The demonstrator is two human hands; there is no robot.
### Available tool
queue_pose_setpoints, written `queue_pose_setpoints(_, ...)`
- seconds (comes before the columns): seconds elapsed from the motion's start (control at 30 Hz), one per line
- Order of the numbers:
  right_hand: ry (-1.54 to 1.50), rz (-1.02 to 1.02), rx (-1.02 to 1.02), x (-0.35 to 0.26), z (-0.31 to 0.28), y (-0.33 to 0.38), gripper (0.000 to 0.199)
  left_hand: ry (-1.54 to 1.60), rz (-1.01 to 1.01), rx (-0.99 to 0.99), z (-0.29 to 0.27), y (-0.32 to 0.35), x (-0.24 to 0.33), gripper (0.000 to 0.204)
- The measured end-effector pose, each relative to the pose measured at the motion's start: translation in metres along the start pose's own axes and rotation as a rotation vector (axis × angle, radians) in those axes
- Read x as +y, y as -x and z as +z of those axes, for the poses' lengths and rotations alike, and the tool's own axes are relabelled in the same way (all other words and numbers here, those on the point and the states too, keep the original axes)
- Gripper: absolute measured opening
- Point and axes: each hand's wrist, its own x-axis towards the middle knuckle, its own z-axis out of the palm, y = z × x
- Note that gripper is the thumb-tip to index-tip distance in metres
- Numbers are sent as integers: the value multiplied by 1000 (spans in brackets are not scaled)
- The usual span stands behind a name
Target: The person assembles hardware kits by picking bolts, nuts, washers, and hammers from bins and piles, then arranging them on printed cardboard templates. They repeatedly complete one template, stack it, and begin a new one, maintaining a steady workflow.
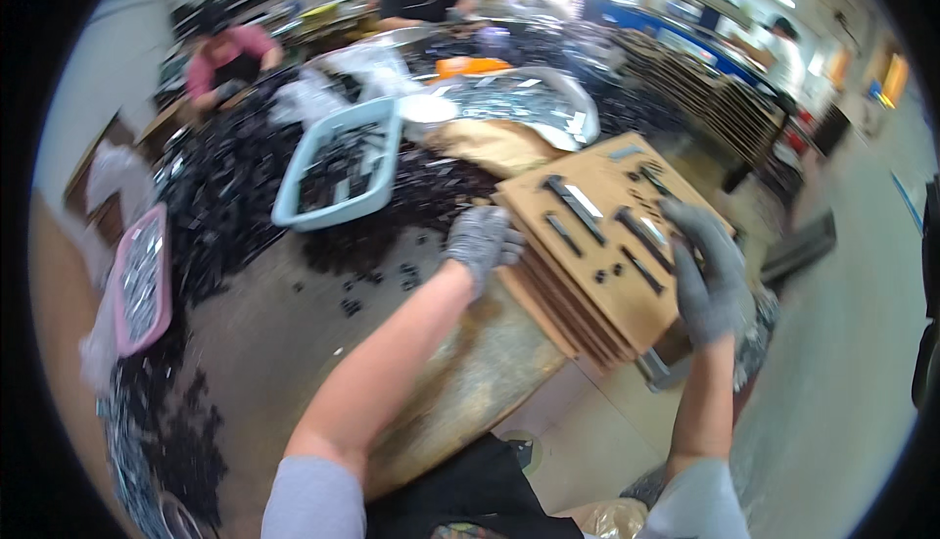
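A stack of flat tan boards point(563, 270) sits at the table's right edge. Black bolt-like pieces point(641, 235), silver strips point(585, 201) and small dark round pieces point(609, 275) lie on the top board. My left hand point(478, 247), in a grey glove, is against the stack's left side with its fingers curled together; anything inside them is hidden. Over the board's right part is my right hand point(710, 275), also gloved and somewhat blurred. Its thumb and fingers are apart, and I see nothing held between them.
Dark metal pieces point(225, 187) are heaped across the table point(264, 314). A light blue basin point(284, 208), a pink tray point(162, 319) and a large round pan point(587, 108) hold parts. Other stacked boards point(700, 79) stand at the far right. Several people work farther off.
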Motion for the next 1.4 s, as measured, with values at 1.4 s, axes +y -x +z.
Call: queue_pose_setpoints(1.4, -714, -790, -1331, -337, 224, 260, 24, -1639, -346, 1851, -231, 988, -104, 42)
